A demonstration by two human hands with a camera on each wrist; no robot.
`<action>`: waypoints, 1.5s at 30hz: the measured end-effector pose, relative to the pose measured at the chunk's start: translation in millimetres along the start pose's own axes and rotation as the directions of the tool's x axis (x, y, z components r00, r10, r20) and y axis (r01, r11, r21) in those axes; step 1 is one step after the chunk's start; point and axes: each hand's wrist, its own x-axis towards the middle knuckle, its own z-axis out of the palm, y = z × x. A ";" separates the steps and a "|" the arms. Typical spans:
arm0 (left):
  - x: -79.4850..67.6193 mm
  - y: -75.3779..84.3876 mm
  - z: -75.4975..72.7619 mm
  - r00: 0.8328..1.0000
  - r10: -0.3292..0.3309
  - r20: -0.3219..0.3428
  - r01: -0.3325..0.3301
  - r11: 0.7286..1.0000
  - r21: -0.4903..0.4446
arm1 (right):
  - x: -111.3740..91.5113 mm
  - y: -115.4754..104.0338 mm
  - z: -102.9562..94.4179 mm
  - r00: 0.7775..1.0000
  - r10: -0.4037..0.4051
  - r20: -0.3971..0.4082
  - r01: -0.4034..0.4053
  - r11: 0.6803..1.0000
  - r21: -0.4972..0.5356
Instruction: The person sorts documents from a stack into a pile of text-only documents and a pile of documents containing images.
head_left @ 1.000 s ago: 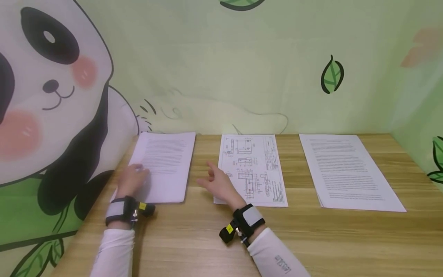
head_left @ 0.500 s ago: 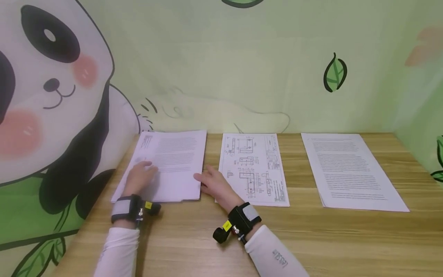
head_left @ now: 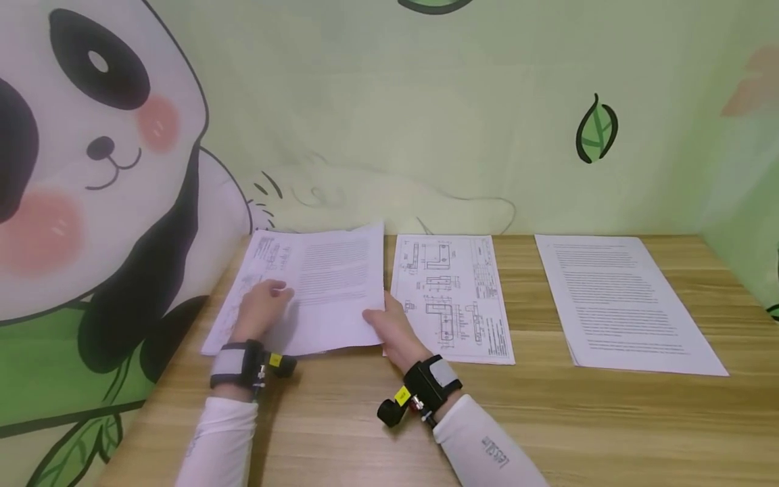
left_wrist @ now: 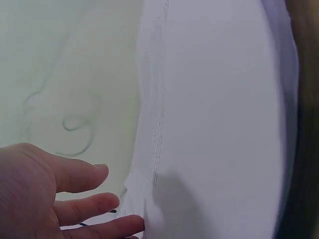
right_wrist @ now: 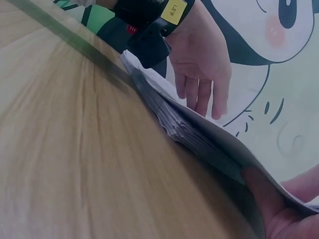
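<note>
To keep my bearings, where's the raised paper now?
In the head view, the raised paper is left of centre over its stack, gripped by the right hand, beside the middle drawing.

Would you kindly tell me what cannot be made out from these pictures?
Text on the lifted sheet, head view: too small to read.
Drawing, head view: left side partly covered by the right hand.
Right hand, right wrist view: cut off by the right edge.
Stack, right wrist view: page edges too fine and blurred to count.

A wood-grained tabletop met a pale green backdrop printed with a large cartoon panda at left and a dark-outlined leaf at right.
</note>
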 end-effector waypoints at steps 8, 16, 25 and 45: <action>-2.2 4.6 -0.1 0.998 -0.054 0.029 0.056 0.996 -0.067 | -2.7 -10.9 -6.5 1.000 0.010 -0.010 -0.010 1.000 0.029; 1.3 5.9 3.4 0.999 -0.048 -0.022 0.043 0.984 -0.174 | -9.2 -30.4 -19.1 0.999 -0.033 0.022 0.029 0.987 0.156; -3.2 25.6 17.8 1.000 0.006 0.018 0.001 0.940 -0.341 | -11.0 -46.1 -36.7 0.997 -0.072 -0.039 0.075 0.994 0.079; -16.2 74.3 43.8 0.988 0.151 0.019 -0.133 0.918 -0.373 | -15.2 -66.9 -96.1 0.987 -0.042 -0.155 0.011 0.980 -0.197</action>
